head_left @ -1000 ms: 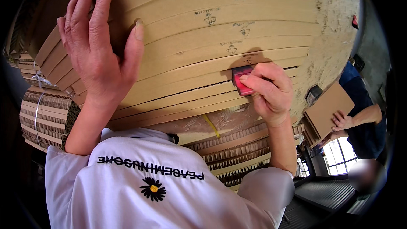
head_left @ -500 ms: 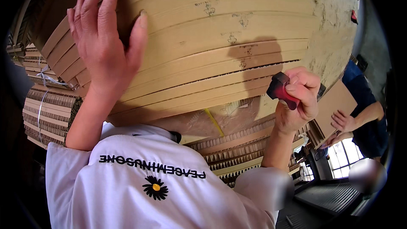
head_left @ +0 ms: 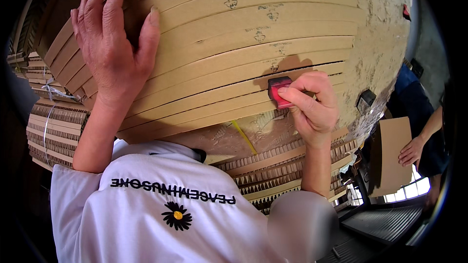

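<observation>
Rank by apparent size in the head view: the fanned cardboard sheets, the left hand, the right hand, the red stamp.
1. Fanned cardboard sheets, by far.
2. Left hand, flat on them; nearness may inflate it.
3. Right hand, curled.
4. Red stamp, partly hidden by fingers.

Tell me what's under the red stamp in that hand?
The red stamp, gripped in the right hand, presses on a fanned cardboard sheet. Any mark beneath it is covered. The left hand steadies the stack.
</observation>
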Demonstrator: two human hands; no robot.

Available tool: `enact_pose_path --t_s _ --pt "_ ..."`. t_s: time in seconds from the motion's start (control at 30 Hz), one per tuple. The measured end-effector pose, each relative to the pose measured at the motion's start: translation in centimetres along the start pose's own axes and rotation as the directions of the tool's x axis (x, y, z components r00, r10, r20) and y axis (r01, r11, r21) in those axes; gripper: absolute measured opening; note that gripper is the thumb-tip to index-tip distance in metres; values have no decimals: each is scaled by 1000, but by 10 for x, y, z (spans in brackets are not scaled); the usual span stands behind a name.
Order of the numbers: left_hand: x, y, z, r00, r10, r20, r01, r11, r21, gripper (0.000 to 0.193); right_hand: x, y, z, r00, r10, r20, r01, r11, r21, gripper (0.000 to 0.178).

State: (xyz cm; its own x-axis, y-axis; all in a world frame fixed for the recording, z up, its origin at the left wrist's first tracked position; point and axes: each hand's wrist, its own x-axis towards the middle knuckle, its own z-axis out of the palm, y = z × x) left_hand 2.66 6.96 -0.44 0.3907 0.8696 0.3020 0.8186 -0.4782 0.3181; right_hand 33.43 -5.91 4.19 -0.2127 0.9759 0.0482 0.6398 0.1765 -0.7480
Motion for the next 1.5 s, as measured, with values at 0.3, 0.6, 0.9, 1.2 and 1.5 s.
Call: enact_pose_path --t_s 0.3,0.6,0.9,1.2,1.5 --pt "0 -2 1 1000 1 0 -1 1000 -28 54 7 1 5 999 -34 -29 31 995 -96 29" --pt "-1 -1 0 999 -18 39 18 1000 16 53 4 13 4 999 -47 -1 47 998 -37 30" --pt "4 0 -3 998 23 59 -23 1000 4 52 4 16 5 998 -53 26 54 998 -38 25" --pt "2 -1 2 1000 27 8 -27 1000 -2 52 4 9 5 1000 7 -2 -7 1000 3 32" --pt "-3 -5 4 999 24 -29 -23 999 35 52 -39 -11 2 964 223 -146 -190 959 209 36"
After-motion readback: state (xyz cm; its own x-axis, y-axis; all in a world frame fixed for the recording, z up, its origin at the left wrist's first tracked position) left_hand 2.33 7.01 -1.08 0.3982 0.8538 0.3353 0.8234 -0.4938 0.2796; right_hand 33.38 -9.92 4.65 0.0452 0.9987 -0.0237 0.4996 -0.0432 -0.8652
